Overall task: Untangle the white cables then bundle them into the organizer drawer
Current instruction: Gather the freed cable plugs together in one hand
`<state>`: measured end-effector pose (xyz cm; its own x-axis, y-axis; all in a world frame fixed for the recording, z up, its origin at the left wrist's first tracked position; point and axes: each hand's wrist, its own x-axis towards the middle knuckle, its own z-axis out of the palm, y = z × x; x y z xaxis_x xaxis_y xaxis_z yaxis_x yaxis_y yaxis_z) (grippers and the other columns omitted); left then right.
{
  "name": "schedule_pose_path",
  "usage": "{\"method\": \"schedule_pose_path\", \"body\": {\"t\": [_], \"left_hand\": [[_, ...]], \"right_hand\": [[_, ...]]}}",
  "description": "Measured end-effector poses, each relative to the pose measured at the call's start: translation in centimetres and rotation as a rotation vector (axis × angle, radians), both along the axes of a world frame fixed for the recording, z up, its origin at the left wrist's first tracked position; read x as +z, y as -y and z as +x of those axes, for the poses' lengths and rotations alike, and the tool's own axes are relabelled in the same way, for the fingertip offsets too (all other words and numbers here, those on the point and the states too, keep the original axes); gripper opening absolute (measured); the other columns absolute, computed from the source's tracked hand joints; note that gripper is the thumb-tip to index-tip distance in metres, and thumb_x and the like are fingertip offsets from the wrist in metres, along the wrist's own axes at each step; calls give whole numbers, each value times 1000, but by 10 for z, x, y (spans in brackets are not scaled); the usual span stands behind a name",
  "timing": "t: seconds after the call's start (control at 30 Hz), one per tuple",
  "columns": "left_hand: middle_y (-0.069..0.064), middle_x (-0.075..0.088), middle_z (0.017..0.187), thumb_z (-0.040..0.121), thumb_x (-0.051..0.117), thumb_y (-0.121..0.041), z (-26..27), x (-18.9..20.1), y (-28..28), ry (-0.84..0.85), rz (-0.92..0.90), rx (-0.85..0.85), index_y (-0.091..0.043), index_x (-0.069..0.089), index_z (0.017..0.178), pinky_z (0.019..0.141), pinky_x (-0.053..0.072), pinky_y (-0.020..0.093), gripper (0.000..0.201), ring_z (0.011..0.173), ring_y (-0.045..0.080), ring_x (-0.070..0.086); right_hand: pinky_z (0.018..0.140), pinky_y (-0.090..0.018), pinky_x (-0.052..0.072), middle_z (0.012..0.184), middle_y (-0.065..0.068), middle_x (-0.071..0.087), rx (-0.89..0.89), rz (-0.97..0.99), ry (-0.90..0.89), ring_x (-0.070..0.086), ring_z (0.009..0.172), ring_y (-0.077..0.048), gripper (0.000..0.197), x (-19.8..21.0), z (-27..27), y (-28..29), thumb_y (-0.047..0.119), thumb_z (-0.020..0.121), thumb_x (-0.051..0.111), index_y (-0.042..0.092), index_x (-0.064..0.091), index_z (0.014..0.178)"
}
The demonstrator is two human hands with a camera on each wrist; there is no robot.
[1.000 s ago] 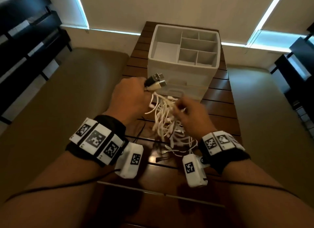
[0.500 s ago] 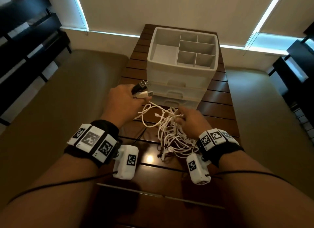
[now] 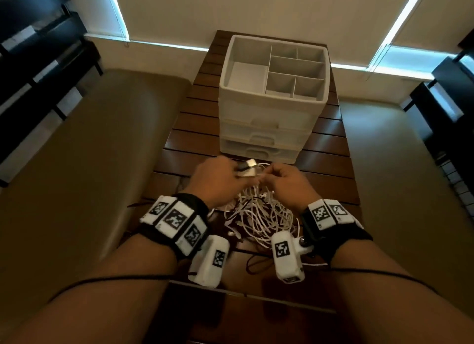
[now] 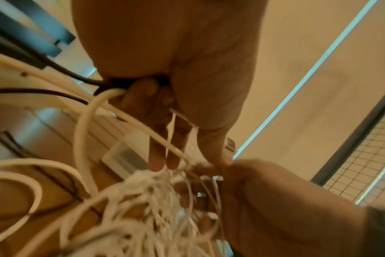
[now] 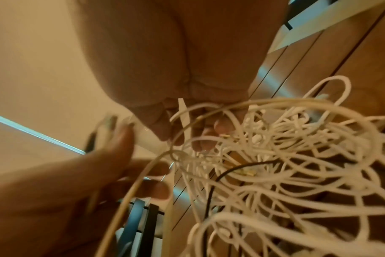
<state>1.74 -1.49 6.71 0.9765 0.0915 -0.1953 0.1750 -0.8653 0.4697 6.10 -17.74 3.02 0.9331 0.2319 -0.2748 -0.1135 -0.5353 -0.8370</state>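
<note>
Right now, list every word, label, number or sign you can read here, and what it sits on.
No readable words or numbers anywhere.
Left wrist band: black-and-white square code markers only, no letters.
Right wrist band: the same markers.
White organizer: no label visible.

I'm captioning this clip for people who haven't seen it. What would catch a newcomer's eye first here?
First, the tangle of white cables heaped on the slatted wooden table between the two hands. The left hand grips a few USB plug ends, while the right hand pinches thin strands at the top of the tangle. Beyond them stands the white organizer, its divided top tray empty and its drawers closed.
</note>
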Motion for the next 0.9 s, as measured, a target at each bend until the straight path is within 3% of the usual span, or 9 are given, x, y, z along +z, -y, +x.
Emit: {"method": "schedule_pose_path", "body": {"t": [0.1, 0.23, 0.33, 0.47, 0.53, 0.63, 0.7, 0.77, 0.9], "left_hand": [[5, 71, 81, 85, 72, -35, 7, -11, 17, -102, -174, 3, -16, 71, 84, 66, 55, 32, 19, 73, 19, 67], [-3, 70, 72, 83, 75, -20, 6, -3, 0, -27, -480, 35, -21, 74, 82, 61, 46, 22, 2, 62, 4, 63], [0, 68, 74, 84, 73, -15, 6, 4, -14, 58, -535, 49, -23, 72, 81, 64, 44, 25, 9, 65, 12, 60], [-9, 60, 64, 88, 69, -13, 7, 11, -13, 111, -517, 55, -26, 67, 75, 52, 37, 8, 18, 52, -4, 53], [-13, 56, 58, 88, 68, -13, 7, 19, -12, 172, -534, 47, -28, 64, 69, 48, 34, 7, 24, 46, -6, 48], [-12, 51, 54, 87, 68, -11, 14, 27, -17, 303, -637, 158, -18, 67, 69, 49, 34, 17, 19, 46, 0, 41], [-12, 51, 54, 86, 69, -12, 18, 30, -21, 288, -560, 137, -18, 68, 73, 50, 33, 16, 15, 45, -1, 42], [-17, 51, 53, 86, 70, -13, 19, 33, -20, 244, -479, 84, -25, 67, 76, 46, 30, 7, 16, 43, -8, 48], [-11, 57, 56, 84, 74, -21, 17, 33, -20, 139, -405, 93, -28, 67, 71, 49, 36, 14, 16, 50, -1, 52]], "right_hand": [[70, -36, 52, 84, -2, 68, -40, 13, 48, 62, 77, -19, 11, -4, 0, -5, 17, 85, 63, 20, 62, 75], [60, -30, 45, 71, -3, 63, -130, -24, -5, 54, 61, -14, 19, -11, 3, 16, 25, 89, 65, 16, 59, 74], [66, -33, 48, 72, -3, 64, -170, -52, 12, 57, 66, -17, 21, -10, 9, 25, 29, 88, 66, 17, 61, 72], [60, -26, 44, 74, 6, 63, 56, -130, 172, 57, 67, -8, 21, -1, 1, 7, 34, 89, 64, 21, 62, 73], [64, -28, 45, 70, 5, 63, 35, -144, 140, 58, 67, -12, 23, -7, 2, 14, 35, 89, 63, 19, 61, 73], [79, -29, 45, 94, -1, 63, -15, -401, 99, 60, 93, -23, 10, -10, 9, 33, 36, 87, 65, 26, 64, 85], [96, -37, 40, 118, 2, 51, 49, -549, 205, 48, 113, -23, 24, -1, 7, 27, 34, 82, 69, 33, 63, 105], [98, -36, 41, 122, 2, 50, 77, -387, 296, 48, 116, -20, 40, 10, 2, 13, 21, 78, 71, 33, 60, 114], [69, -21, 51, 102, -1, 65, 69, 256, 3, 66, 85, -12, 43, 27, -4, -2, 6, 81, 71, 24, 60, 118]]}}
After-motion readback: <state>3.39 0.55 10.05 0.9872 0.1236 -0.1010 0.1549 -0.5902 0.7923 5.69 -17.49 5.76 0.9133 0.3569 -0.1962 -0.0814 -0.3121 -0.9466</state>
